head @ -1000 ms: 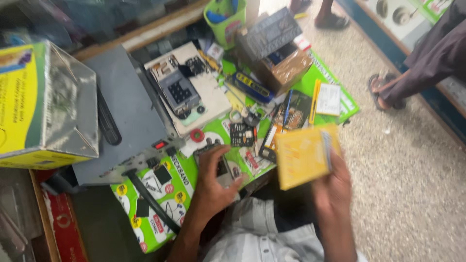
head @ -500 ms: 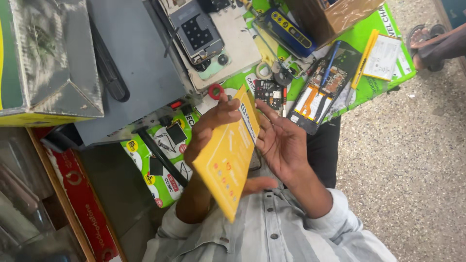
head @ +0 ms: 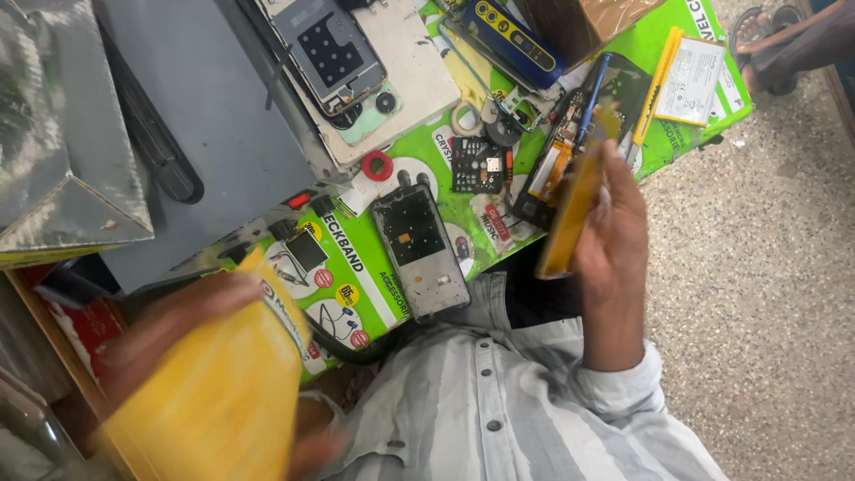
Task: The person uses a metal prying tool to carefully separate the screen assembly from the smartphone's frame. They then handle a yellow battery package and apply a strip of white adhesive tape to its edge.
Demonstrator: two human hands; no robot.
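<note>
My left hand (head: 169,325) grips a large yellow flat box (head: 214,401), blurred, at the lower left over the edge of the green printed mat (head: 356,285). A thinner yellow piece (head: 570,214) is held edge-on in my right hand (head: 614,240), at the right, above the mat's near edge. Between my hands an opened phone frame (head: 420,249) lies face up on the mat, touched by neither. My striped grey shirt fills the bottom of the view.
A grey machine (head: 214,134) carries a white plate with a back-less phone (head: 329,53). A red ring (head: 378,166), small circuit parts, a blue device (head: 512,36) and a white battery pack (head: 690,80) litter the mat. Another person's sandalled foot (head: 766,44) is at the top right.
The yellow box, held together in both hands before, has come apart into two pieces. My left hand carried the larger one down-left; my right hand moved right with the thin one.
</note>
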